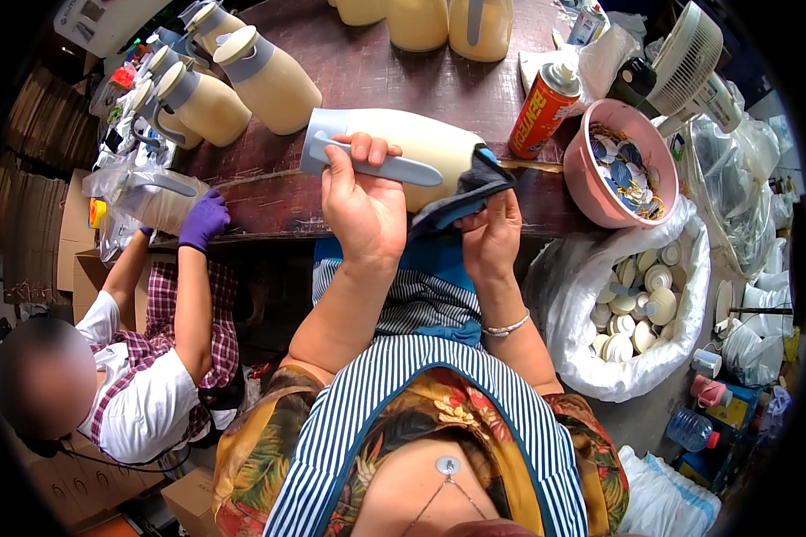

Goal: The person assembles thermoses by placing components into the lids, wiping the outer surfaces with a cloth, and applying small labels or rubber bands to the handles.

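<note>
A cream vacuum jug (pixel 412 139) with a grey-blue collar and handle lies on its side above the near edge of the table. My left hand (pixel 364 192) is closed round its handle, the fingers showing over the top. A dark grey cloth (pixel 468 195) with blue patches drapes over the jug's base end. My right hand (pixel 494 234) pinches that cloth against the base. Any lid at the collar end cannot be made out.
More cream jugs (pixel 269 80) stand on the dark red table (pixel 367 67). Rightward are an orange spray can (pixel 544 109), a pink bucket (pixel 591 192) of small parts, a fan (pixel 687 58) and a white sack (pixel 560 331) of lids. A purple-gloved co-worker (pixel 143 376) handles a plastic-wrapped jug at left.
</note>
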Tool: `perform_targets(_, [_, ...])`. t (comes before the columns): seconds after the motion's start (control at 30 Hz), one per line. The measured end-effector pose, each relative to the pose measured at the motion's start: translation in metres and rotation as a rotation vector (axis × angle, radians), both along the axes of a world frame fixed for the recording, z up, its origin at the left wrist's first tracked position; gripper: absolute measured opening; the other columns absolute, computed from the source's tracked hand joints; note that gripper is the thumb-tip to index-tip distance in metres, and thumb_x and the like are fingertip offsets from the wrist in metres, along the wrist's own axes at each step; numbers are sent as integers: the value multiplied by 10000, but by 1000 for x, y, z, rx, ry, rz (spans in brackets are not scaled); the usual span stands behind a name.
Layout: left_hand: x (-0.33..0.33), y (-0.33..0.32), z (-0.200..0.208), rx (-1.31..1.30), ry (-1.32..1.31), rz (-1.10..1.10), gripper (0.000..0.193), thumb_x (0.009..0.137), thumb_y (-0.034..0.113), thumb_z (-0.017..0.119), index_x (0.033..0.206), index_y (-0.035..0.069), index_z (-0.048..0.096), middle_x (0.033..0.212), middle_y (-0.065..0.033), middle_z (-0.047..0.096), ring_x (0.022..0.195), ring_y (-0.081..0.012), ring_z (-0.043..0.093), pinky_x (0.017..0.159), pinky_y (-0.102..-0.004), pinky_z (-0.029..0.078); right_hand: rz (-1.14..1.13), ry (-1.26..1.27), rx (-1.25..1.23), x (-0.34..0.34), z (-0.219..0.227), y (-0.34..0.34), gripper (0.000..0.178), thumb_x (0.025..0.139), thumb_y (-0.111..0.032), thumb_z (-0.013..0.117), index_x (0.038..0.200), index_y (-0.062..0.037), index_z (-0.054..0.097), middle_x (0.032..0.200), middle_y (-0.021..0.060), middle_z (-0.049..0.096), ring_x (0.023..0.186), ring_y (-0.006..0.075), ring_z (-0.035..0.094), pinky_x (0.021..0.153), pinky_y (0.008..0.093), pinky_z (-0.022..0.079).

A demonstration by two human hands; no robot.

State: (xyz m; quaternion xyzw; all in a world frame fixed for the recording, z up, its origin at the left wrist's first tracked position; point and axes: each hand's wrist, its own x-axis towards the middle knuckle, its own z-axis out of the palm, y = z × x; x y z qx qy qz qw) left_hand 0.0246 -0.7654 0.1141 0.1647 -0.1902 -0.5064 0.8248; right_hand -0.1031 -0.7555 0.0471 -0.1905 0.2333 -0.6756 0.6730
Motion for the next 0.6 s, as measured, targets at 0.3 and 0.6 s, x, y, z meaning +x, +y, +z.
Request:
perform_targets(0.3, [9, -2, 1, 13, 69, -60, 238, 1063, 291, 367, 1021, 82, 473, 841, -13, 424, 775, -151, 434, 884, -385, 423, -220, 539, -337, 9, -9, -3, 183, 928, -2, 624, 1110, -17, 606, 905, 12, 618, 780, 80, 602, 692, 238, 529])
perform_targets(0.6, [39, 1, -8, -9, -376, -3, 263, 1056, 310, 408, 1067, 56, 479, 856, -20, 432, 780, -145, 416, 836, -354, 420, -278, 266, 183, -114, -59, -43, 354, 939, -55, 412, 1292, -71, 443, 1217, 130, 577, 1105, 267, 577, 903, 413, 502])
